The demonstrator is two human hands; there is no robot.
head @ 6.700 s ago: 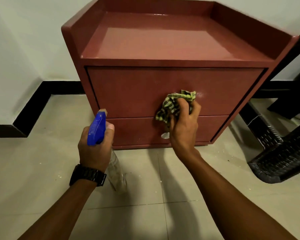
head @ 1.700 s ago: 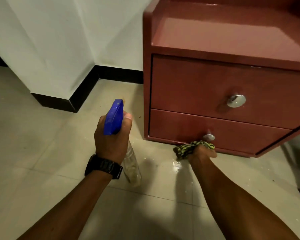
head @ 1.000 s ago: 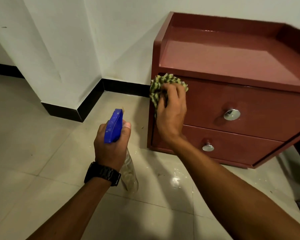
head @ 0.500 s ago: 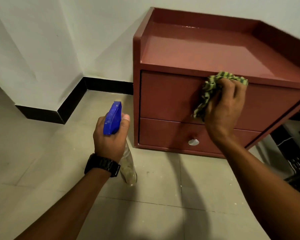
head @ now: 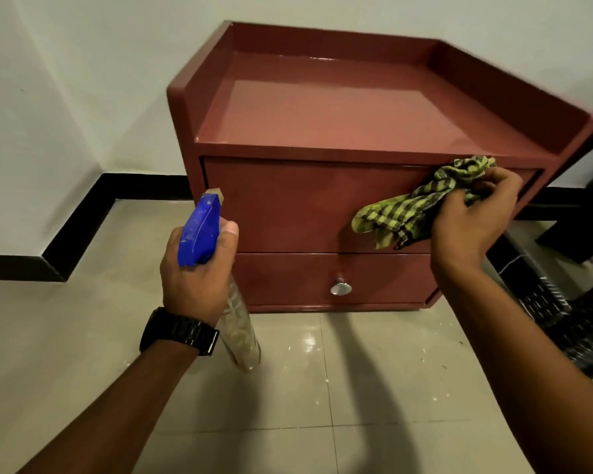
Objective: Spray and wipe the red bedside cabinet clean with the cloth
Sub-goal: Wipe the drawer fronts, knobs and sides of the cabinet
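The red wooden bedside cabinet (head: 322,138), with a raised rim on three sides of its glossy top and two drawers in front, stands on the pale tiled floor (head: 322,405) against the white wall (head: 83,80).

The right hand (head: 469,220) is closed around a bunched green-and-black checked cloth (head: 415,206). The cloth is pressed against the upper drawer front (head: 288,206) at its right end, just below the front edge of the cabinet top; a loose tail of fabric hangs to the left, towards the drawer's middle and down to its lower edge.

The left hand (head: 196,271), with a black wristwatch (head: 178,331) on its wrist, is wrapped around the neck of a clear plastic spray bottle with a blue trigger head (head: 199,230). The bottle is held in the air before the cabinet's front left corner, nozzle pointed at the front, thumb resting beside the head.

The round metal knob (head: 340,288) of the lower drawer (head: 288,278) is uncovered. A black lattice plastic object (head: 562,319) sits on the floor at the cabinet's right side.
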